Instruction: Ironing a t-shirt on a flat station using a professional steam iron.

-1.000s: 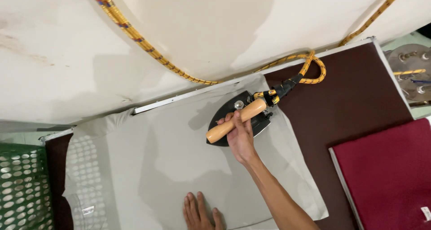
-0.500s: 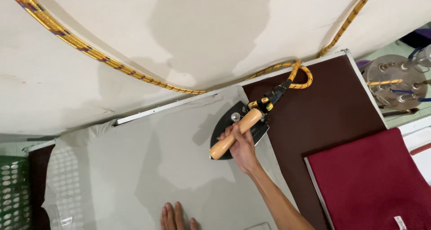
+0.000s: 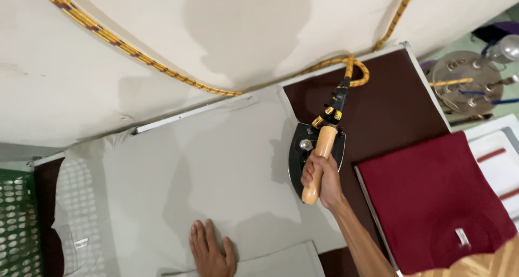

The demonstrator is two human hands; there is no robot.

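Right hand [image 3: 320, 179] wrapped tight around the wooden handle of a black flat iron [image 3: 315, 157], fingers curled fully over the grip. Iron resting at the right edge of a pale grey garment [image 3: 216, 169], soleplate half on the cloth and half over the dark brown ironing surface [image 3: 389, 109]. Yellow braided cord [image 3: 135, 52] running from the iron's far end, looping once near the board's top edge and trailing across the white wall. Left hand [image 3: 210, 250] pressed flat on the garment near its lower edge, fingers spread slightly, holding nothing. Folded maroon cloth [image 3: 438, 201] lying to the right of the iron, apart from it. Green perforated basket [image 3: 19, 223] at far left.
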